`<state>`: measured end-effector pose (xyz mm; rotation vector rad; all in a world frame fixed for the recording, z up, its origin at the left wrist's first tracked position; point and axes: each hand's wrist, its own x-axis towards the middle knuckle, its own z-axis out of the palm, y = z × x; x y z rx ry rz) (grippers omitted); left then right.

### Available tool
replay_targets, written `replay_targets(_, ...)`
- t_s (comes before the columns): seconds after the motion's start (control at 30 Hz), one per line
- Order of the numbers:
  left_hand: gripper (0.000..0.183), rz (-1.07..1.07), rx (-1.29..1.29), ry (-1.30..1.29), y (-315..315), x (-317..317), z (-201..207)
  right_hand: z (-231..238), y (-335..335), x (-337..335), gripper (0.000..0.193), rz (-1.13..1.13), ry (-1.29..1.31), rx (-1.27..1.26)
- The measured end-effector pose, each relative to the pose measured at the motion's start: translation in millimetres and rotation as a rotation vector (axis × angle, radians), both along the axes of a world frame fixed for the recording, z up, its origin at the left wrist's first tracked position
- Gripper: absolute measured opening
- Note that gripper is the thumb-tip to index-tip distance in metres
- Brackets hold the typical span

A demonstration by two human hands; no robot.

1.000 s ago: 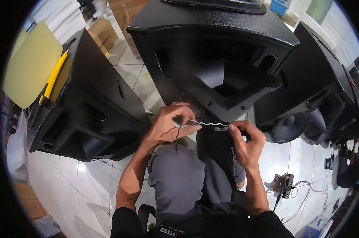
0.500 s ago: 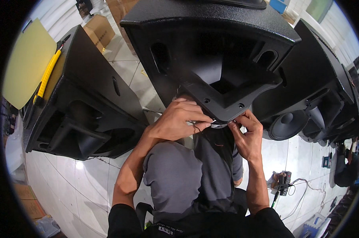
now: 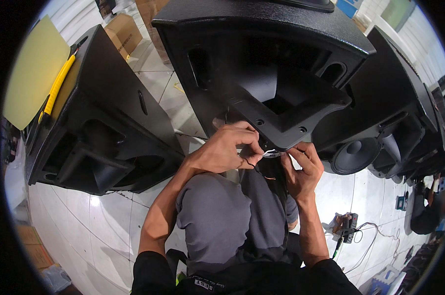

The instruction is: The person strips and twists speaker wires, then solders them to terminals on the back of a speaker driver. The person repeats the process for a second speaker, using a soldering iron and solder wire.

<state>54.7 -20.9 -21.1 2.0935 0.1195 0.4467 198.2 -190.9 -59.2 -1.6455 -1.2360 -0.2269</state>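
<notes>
A black plastic speaker horn [image 3: 301, 110] juts tilted from the front of a large black speaker cabinet [image 3: 267, 29] before me. Under the horn's near corner a silvery round part [image 3: 271, 154] shows beside a short white wire. My left hand [image 3: 230, 147] is closed there, thumb and fingers pinching a thin dark wire [image 3: 252, 164] whose orange-tinted end hangs over my trouser leg. At the other side of that corner my right hand [image 3: 303, 169] has bent, closed fingers against the horn's underside. Whatever its fingertips grip is hidden.
Another black cabinet [image 3: 104, 113] stands at left, with a yellow-handled tool [image 3: 58, 88] on top. More cabinets and a round speaker cone [image 3: 356, 156] are at right. A power strip [image 3: 349, 227] with cables lies on the tiled floor. A cardboard box [image 3: 123, 34] sits far left.
My left hand has shifted slightly away from the horn's corner, its fingers curling more, and the wire shows more. My right hand stays by the horn with its fingers slightly moved.
</notes>
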Motion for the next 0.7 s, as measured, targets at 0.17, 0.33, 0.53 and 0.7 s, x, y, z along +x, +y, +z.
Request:
replay_targets(0.17, 0.022, -0.037, 0.034, -0.015, 3, 0, -2, 1, -1, 4, 0.020, 0.040, 0.016, -0.019)
replay_targets(0.33, 0.018, -0.062, -0.066, -0.016, 3, 0, -4, 1, 0, 3, 0.022, 0.010, -0.125, 0.020)
replay_targets(0.53, 0.017, -0.113, -0.079, -0.049, 5, 2, -14, -10, 6, -4, 0.027, -0.067, -0.412, 0.156)
replay_targets(0.7, 0.018, -0.162, -0.042, -0.108, 9, 4, -24, -6, 7, -4, 0.030, -0.074, -0.606, 0.134)
